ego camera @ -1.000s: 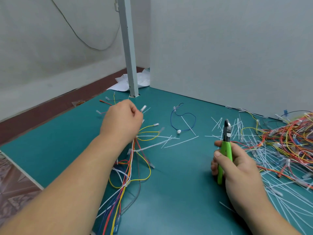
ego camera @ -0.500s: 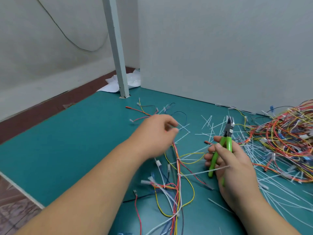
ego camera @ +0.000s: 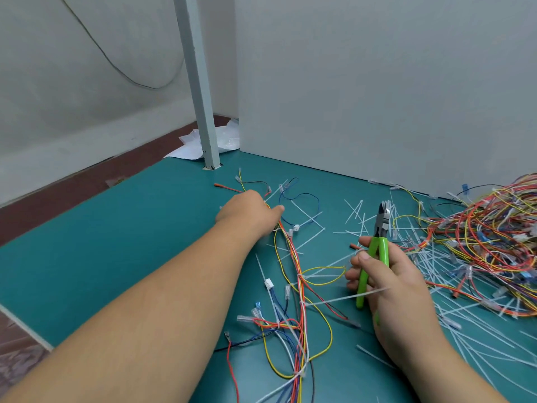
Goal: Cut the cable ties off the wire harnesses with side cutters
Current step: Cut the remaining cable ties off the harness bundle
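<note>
1. No bins or trays here, everything's just sitting loose on the green table mat [ego camera: 116, 242]. One wire harness [ego camera: 299, 286] is stretching down the middle, a big tangled pile of harnesses [ego camera: 494, 234] is sitting at the right edge, and cut-off ties [ego camera: 357, 216] are lying scattered between them.
2. The left hand [ego camera: 250, 213] is reaching out and gripping the far end of that middle harness, with the wires running out from under it toward the camera.
3. The right hand [ego camera: 386, 280] is wrapping its fingers round the green handles of the side cutters [ego camera: 380, 237]. The tip is pointing away, up off the mat and not touching any wire.
4. A white cable tie [ego camera: 334, 299] is sitting on the harness, and its long tail is crossing over the right hand.
5. Versus a second ago, the harness is now lying right beside the right hand, with a yellow loop touching the fingers. Back then it was hanging under the left hand, well apart from the cutters.
6. Hard to make out: the left fingers are hiding behind the back of the hand, the harness's near end is running off the bottom edge, and the pile is getting cut off on the right.
</note>
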Action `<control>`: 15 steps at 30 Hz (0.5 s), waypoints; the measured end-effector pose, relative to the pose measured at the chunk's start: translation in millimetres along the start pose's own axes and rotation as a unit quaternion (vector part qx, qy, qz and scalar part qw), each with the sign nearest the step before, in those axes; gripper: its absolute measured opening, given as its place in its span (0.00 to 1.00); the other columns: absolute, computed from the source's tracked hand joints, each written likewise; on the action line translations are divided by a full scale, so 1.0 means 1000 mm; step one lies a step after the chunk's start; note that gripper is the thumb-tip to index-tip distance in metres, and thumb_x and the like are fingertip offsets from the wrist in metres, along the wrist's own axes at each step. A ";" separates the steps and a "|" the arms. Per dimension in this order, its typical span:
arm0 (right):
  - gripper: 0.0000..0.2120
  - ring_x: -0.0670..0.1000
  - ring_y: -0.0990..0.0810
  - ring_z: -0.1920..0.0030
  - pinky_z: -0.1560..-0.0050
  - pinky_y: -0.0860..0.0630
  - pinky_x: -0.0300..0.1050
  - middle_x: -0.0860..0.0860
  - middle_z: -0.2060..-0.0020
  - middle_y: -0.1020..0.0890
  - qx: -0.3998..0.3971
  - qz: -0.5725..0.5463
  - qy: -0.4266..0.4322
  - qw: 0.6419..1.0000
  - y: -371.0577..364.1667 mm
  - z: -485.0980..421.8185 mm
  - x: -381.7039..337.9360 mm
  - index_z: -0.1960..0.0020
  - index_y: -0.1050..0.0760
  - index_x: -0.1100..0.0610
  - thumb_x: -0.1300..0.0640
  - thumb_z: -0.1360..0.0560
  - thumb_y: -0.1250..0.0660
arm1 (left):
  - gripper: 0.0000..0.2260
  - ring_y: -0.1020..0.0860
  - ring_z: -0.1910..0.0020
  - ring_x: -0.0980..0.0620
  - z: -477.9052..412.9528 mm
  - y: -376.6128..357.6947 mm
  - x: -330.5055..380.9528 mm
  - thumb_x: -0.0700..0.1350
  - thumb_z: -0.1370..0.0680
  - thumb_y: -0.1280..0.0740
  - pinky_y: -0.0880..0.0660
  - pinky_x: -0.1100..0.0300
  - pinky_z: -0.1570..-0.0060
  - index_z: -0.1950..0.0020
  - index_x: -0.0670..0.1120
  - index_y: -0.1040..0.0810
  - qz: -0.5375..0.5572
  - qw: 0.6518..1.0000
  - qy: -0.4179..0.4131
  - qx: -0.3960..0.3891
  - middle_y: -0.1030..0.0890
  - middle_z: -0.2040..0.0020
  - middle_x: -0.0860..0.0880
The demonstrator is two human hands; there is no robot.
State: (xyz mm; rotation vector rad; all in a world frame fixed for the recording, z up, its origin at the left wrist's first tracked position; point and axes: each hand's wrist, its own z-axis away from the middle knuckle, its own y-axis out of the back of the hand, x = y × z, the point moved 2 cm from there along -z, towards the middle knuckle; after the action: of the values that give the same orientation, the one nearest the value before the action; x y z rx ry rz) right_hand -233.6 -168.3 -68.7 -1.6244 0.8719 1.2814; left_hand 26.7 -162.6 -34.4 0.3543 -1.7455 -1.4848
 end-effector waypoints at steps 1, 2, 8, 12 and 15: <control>0.11 0.51 0.20 0.62 0.59 0.23 0.48 0.51 0.61 0.19 0.001 0.001 -0.001 1.000 0.000 0.000 0.000 0.47 0.18 0.47 0.51 0.28 0.30 | 0.24 0.23 0.60 0.43 -0.002 0.000 0.002 0.68 0.29 0.35 0.33 0.59 0.68 0.63 0.47 0.29 -0.009 1.000 -0.001 0.002 0.23 0.61 0.47; 0.11 0.51 0.20 0.62 0.59 0.23 0.48 0.51 0.61 0.19 0.001 0.002 -0.002 1.000 0.000 -0.001 0.001 0.47 0.18 0.47 0.52 0.28 0.30 | 0.22 0.23 0.61 0.44 -0.004 0.000 0.005 0.67 0.29 0.34 0.34 0.59 0.68 0.63 0.47 0.29 -0.016 1.000 -0.002 0.003 0.23 0.61 0.48; 0.09 0.52 0.20 0.61 0.58 0.24 0.49 0.52 0.61 0.19 -0.004 0.011 0.006 1.000 0.001 -0.001 0.003 0.44 0.19 0.50 0.61 0.20 0.32 | 0.09 0.27 0.66 0.50 -0.010 -0.003 0.014 0.49 0.32 0.29 0.34 0.60 0.70 0.62 0.47 0.27 -0.017 1.000 0.006 -0.006 0.24 0.62 0.48; 0.12 0.51 0.20 0.62 0.60 0.23 0.46 0.51 0.61 0.19 -0.002 0.012 0.004 1.000 0.000 -0.001 0.001 0.43 0.20 0.51 0.54 0.26 0.30 | 0.05 0.27 0.67 0.50 -0.014 -0.004 0.012 0.45 0.30 0.32 0.36 0.60 0.70 0.62 0.46 0.26 -0.001 1.000 0.011 -0.007 0.23 0.63 0.48; 0.14 0.52 0.20 0.61 0.59 0.24 0.48 0.51 0.60 0.19 0.000 0.009 0.002 1.000 0.000 -0.002 0.002 0.44 0.19 0.50 0.52 0.28 0.30 | 0.09 0.28 0.70 0.49 -0.013 -0.005 0.005 0.48 0.31 0.33 0.38 0.61 0.72 0.66 0.45 0.28 0.077 0.996 0.032 0.033 0.25 0.67 0.49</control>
State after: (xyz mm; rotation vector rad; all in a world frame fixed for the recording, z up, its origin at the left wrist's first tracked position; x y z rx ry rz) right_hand -232.5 -170.0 -70.4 -1.6238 0.8901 1.2912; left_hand 31.7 -176.7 -37.6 0.2909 -1.7332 -1.2969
